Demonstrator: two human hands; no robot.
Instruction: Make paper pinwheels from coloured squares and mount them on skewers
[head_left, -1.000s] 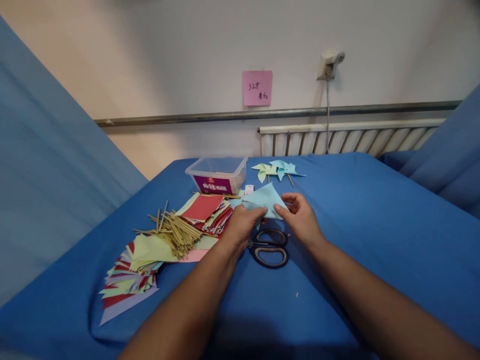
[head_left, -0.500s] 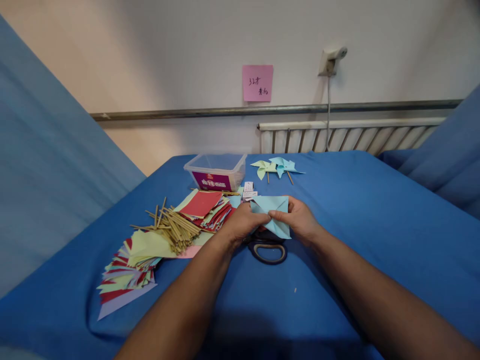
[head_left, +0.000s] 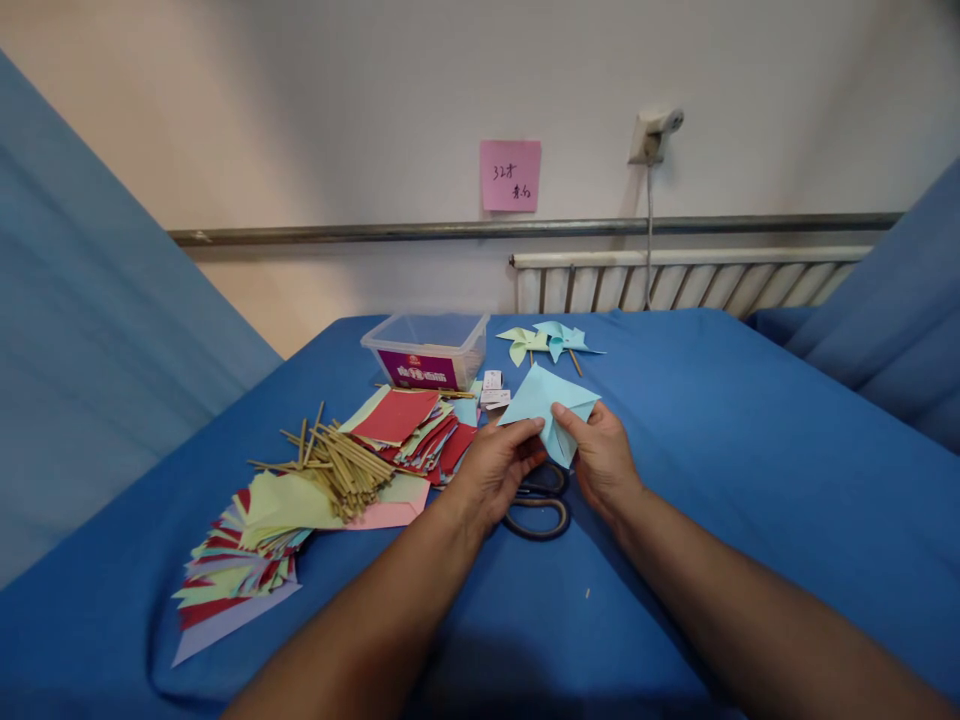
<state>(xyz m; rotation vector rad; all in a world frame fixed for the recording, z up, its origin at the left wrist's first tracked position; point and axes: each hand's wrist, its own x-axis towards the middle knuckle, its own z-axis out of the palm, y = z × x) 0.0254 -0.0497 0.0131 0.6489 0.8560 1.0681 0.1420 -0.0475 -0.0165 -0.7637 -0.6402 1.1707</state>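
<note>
Both hands hold a folded light-blue paper square (head_left: 550,405) above the blue cloth. My left hand (head_left: 493,468) pinches its lower left edge. My right hand (head_left: 602,456) grips its lower right part with thumb and fingers. Under the hands lie black-handled scissors (head_left: 538,505), partly hidden by them. Two finished paper pinwheels (head_left: 547,341), one pale green and one light blue, lie on sticks farther back.
A clear plastic box (head_left: 427,350) stands at the back. Stacks of red, green and pink paper squares (head_left: 405,425), a heap of thin wooden sticks (head_left: 337,465) and a fan of folded triangles (head_left: 232,560) lie to the left. A radiator and a pink note are on the wall.
The blue paper has been turned and refolded between my hands, from a flat triangle to a pocketed shape held upright. The view has shifted slightly.
</note>
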